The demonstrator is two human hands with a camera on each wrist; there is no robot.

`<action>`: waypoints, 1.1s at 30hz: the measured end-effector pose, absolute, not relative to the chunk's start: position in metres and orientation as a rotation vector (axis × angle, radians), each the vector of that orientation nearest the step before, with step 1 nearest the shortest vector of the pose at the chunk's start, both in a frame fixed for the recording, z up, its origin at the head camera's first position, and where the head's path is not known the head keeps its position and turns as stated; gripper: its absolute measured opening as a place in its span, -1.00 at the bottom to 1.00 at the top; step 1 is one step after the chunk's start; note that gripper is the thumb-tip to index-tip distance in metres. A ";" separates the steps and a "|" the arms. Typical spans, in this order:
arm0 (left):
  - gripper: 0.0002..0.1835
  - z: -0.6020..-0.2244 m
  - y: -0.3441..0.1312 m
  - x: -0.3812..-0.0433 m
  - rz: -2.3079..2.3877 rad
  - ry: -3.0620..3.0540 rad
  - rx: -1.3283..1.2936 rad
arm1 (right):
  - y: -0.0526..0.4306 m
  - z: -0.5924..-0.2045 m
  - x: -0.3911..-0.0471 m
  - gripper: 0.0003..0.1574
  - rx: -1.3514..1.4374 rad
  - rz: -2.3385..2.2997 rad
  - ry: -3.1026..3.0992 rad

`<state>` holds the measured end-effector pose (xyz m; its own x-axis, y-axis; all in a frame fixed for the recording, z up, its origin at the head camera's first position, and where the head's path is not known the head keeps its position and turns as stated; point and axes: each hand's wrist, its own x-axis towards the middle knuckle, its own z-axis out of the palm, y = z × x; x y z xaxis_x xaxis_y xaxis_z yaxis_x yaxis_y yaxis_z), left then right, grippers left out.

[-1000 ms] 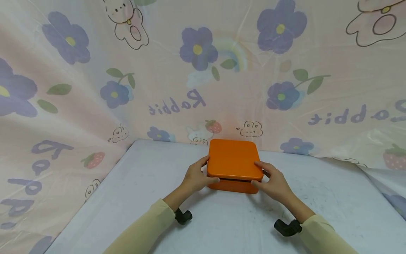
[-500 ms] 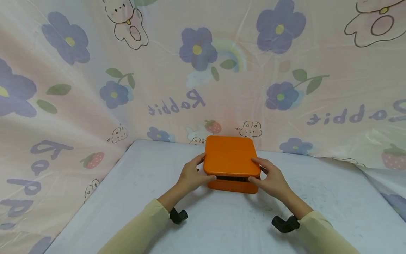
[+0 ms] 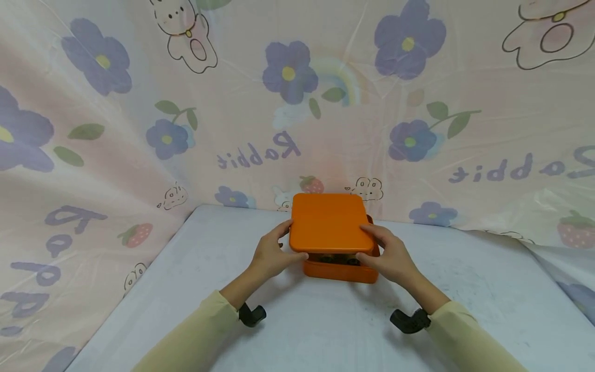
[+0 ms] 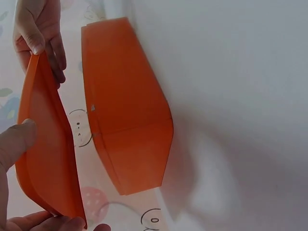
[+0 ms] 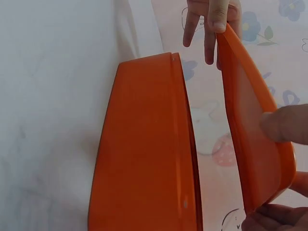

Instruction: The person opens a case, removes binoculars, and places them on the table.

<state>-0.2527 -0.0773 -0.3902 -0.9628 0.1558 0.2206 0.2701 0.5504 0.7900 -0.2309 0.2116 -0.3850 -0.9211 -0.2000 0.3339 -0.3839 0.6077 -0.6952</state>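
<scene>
An orange square lid (image 3: pixel 330 222) is lifted off a matching orange box (image 3: pixel 341 273) on the white table. My left hand (image 3: pixel 269 254) holds the lid's left side, thumb at the front edge. Opposite it, my right hand (image 3: pixel 391 254) grips the right side the same way. Dark contents (image 3: pixel 341 259) show in the gap at the front; most of the inside is hidden under the lid. From the left wrist, the lid (image 4: pixel 50 144) appears separated from the box (image 4: pixel 122 91). The right wrist view also shows space between lid (image 5: pixel 255 130) and box (image 5: pixel 144 144).
White sheeting covers the table (image 3: pixel 209 248). A patterned curtain (image 3: pixel 232 103) with flowers and rabbits hangs right behind the box and along the left side. Black curved pieces (image 3: pixel 411 321) are worn at both wrists.
The lid has risen off the box and shifted left in both hands, so the front gap has widened and the box's right rim shows. The box has stayed in place.
</scene>
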 end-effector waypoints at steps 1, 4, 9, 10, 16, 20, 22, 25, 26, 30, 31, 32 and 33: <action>-0.02 -0.389 -0.079 -0.252 -1.386 -2.651 -0.365 | 0.210 -0.384 -0.231 -0.16 0.480 1.209 -2.609; -0.02 -0.386 -0.083 -0.251 -1.398 -2.641 -0.350 | 0.206 -0.383 -0.232 -0.16 0.485 1.221 -2.600; -0.02 -0.384 -0.090 -0.250 -1.403 -2.630 -0.336 | 0.198 -0.381 -0.235 -0.17 0.491 1.250 -2.572; -0.02 -0.384 -0.092 -0.249 -1.399 -2.628 -0.337 | 0.196 -0.380 -0.236 -0.17 0.493 1.249 -2.569; -0.05 -0.382 -0.104 -0.244 -1.391 -2.603 -0.337 | 0.185 -0.377 -0.238 -0.17 0.543 1.285 -2.536; -0.04 -0.381 -0.111 -0.240 -1.374 -2.606 -0.319 | 0.177 -0.376 -0.240 -0.18 0.576 1.320 -2.511; -0.04 -0.381 -0.115 -0.238 -1.369 -2.607 -0.309 | 0.173 -0.376 -0.241 -0.18 0.587 1.339 -2.495; -0.06 -0.381 -0.121 -0.235 -1.364 -2.593 -0.309 | 0.168 -0.374 -0.242 -0.18 0.604 1.368 -2.472; -0.07 -0.380 -0.122 -0.234 -1.360 -2.586 -0.314 | 0.166 -0.374 -0.242 -0.18 0.609 1.377 -2.466; -0.12 -0.379 -0.130 -0.229 -1.346 -2.563 -0.333 | 0.159 -0.374 -0.243 -0.17 0.623 1.400 -2.468; -0.13 -0.379 -0.132 -0.227 -1.343 -2.561 -0.333 | 0.157 -0.374 -0.243 -0.17 0.626 1.404 -2.471; -0.13 -0.379 -0.134 -0.226 -1.340 -2.558 -0.335 | 0.155 -0.374 -0.243 -0.17 0.630 1.410 -2.474; -0.13 -0.379 -0.136 -0.224 -1.338 -2.556 -0.331 | 0.153 -0.374 -0.242 -0.17 0.636 1.414 -2.477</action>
